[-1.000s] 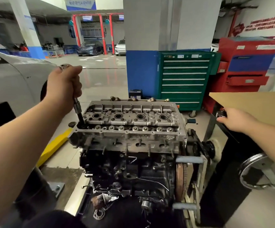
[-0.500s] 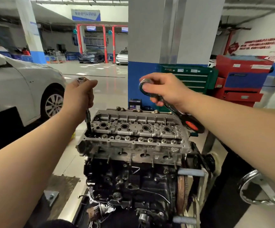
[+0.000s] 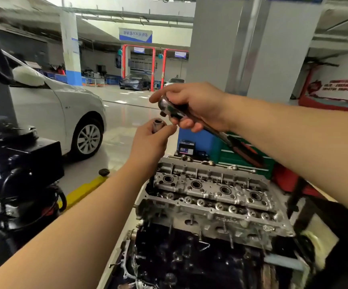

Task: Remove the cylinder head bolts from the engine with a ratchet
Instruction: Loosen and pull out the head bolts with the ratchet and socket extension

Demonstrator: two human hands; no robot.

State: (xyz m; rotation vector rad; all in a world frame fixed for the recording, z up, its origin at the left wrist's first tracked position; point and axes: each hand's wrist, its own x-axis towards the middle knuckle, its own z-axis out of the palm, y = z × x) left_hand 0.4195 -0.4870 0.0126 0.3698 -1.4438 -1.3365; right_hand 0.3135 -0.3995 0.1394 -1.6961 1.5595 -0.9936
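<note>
Two hands (image 3: 194, 105), one ratchet (image 3: 210, 126), one socket extension (image 3: 157, 125), one engine (image 3: 210, 205).

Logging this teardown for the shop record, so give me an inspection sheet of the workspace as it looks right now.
Surface: glossy grey shop floor, yellow strip at left.
Job's things: cylinder head atop engine; ratchet and socket extension, apart.
Clutter: small dark box behind the engine.
Hands: left hand holds the extension upright; right hand grips the ratchet near its head.
Cables: thin wire on the engine block.
Surroundings: silver car, green tool cabinet, pillar.
</note>
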